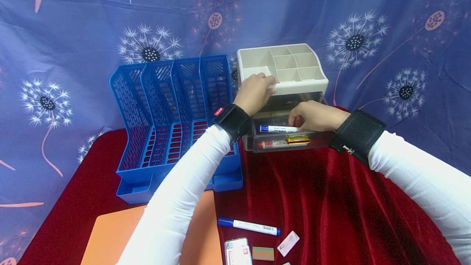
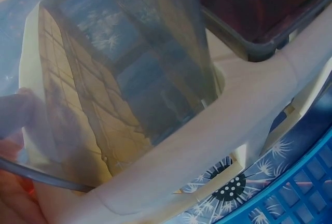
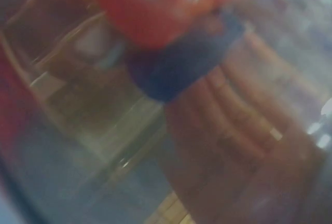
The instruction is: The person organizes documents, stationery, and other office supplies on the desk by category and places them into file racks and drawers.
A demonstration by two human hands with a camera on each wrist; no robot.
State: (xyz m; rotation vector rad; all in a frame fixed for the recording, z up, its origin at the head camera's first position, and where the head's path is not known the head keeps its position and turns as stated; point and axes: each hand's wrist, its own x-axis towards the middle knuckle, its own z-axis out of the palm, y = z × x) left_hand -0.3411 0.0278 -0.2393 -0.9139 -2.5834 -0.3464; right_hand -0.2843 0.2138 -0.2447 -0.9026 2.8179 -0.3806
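Observation:
My left hand (image 1: 256, 92) grips the front rim of a white desk organizer (image 1: 302, 88) with open compartments on top. Below that top, a clear drawer (image 1: 319, 144) is pulled out. Inside it, my right hand (image 1: 317, 115) has its fingers curled at the right end of a white marker with a blue cap (image 1: 274, 129), which it appears to pinch. Lower in the drawer are a red-and-white marker (image 1: 270, 144) and a shiny gold piece (image 1: 298, 139). The right wrist view is blurred; fingers (image 3: 228, 110) show there beside something blue and something red.
Left of the organizer stands a blue file rack (image 1: 152, 170) with several slots. An orange folder (image 1: 204, 224) lies in front, partly under the left sleeve. Near the front are another blue marker (image 1: 250, 226), a small clear case (image 1: 238, 252), striped sticky notes (image 1: 263, 253) and an eraser-like block (image 1: 288, 243).

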